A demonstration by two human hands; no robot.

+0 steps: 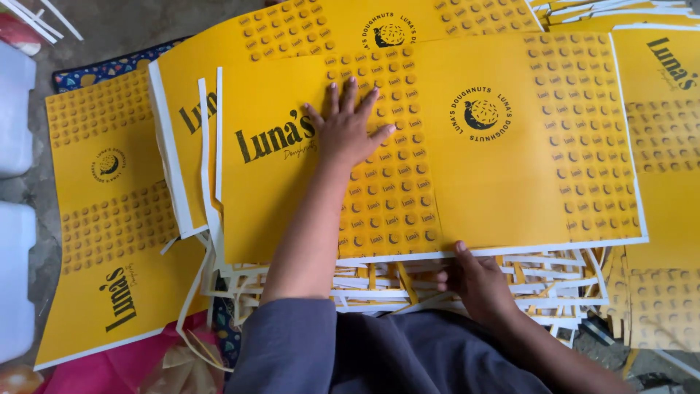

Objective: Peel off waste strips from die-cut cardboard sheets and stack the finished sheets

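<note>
A large yellow printed cardboard sheet (503,182) with black lettering, a round emblem and bands of small dots lies on top of a stack in front of me. My left hand (347,128) presses flat on it with fingers spread, near the black lettering. My right hand (477,283) grips the sheet's near white edge from below, thumb on top. Under that edge lies a pile of white and yellow cut-off strips (539,288).
More yellow printed sheets lie at the left (109,219), behind (306,29) and at the right (667,146). White plastic containers (14,277) stand at the far left. Pink material (124,365) lies at the bottom left.
</note>
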